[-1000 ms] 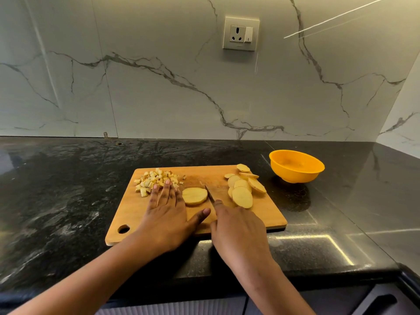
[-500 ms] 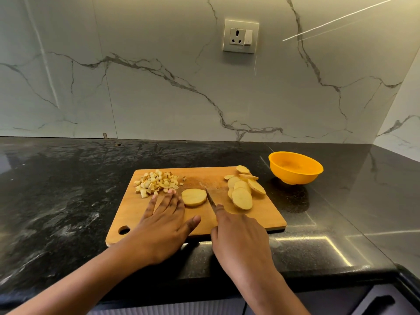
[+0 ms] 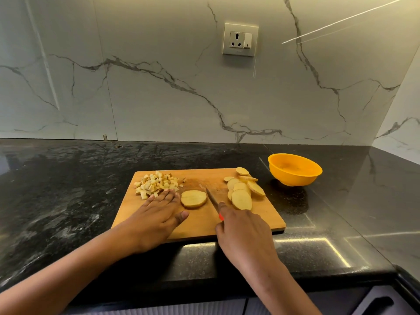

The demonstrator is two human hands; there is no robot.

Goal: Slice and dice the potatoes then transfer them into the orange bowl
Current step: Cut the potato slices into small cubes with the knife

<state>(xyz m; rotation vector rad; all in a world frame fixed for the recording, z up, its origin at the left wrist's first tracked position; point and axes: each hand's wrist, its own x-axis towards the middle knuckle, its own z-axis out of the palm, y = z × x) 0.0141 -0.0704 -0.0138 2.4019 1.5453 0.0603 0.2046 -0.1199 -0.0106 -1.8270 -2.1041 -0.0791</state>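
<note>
knife (image 3: 211, 197) in right hand (image 3: 243, 228) beside lone potato slice (image 3: 193, 198).

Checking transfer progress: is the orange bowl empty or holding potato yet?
Empty. The orange bowl shows only bare orange interior; diced potato and slices lie on the cutting board.

one cutting board (image 3: 200, 226), one orange bowl (image 3: 295, 176) and one knife (image 3: 211, 197) are counted. one lone potato slice (image 3: 193, 198), about eight overlapping slices (image 3: 242, 200) and one heap of dice (image 3: 156, 184) are seen.
</note>
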